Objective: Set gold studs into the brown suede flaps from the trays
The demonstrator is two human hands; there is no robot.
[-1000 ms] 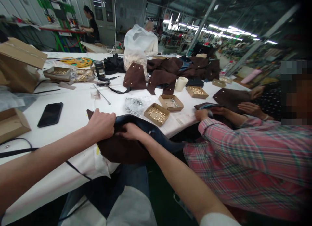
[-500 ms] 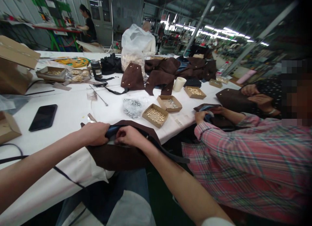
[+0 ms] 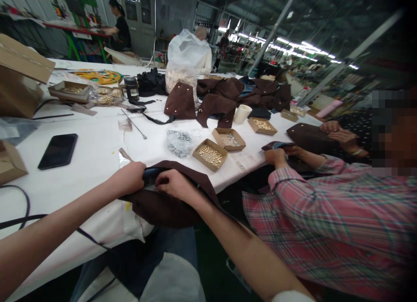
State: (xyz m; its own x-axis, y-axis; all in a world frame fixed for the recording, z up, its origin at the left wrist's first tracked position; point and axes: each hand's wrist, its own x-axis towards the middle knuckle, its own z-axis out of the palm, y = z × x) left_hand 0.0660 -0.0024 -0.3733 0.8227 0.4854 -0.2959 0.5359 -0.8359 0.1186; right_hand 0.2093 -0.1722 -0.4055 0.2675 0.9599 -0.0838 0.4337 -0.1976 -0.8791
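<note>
A dark brown fabric piece point(image 3: 163, 211) with a blue lining lies over my lap at the table's front edge, its upper fold spread apart. My left hand point(image 3: 132, 178) is closed around its left edge, the fingertips hidden in the fold. Inside the opening, my right hand point(image 3: 174, 185) has its fingers bent and drawn together; whatever they pinch is too small or hidden to make out. Just beyond the fabric stand a cardboard tray of gold-coloured studs point(image 3: 210, 155) and a cardboard tray of silver-coloured parts point(image 3: 230, 139).
A clear bag of metal parts point(image 3: 179, 143), a black phone point(image 3: 58, 151) and a thin metal rod point(image 3: 134, 125) lie on the white table point(image 3: 94, 163). Brown pieces point(image 3: 180, 101) are heaped farther back. To my right a co-worker in a plaid shirt point(image 3: 312, 202) handles similar fabric.
The fabric's lower left side has drawn in towards the right and looks more bunched. My right hand has shifted slightly within the opening. The camera view has moved a little.
</note>
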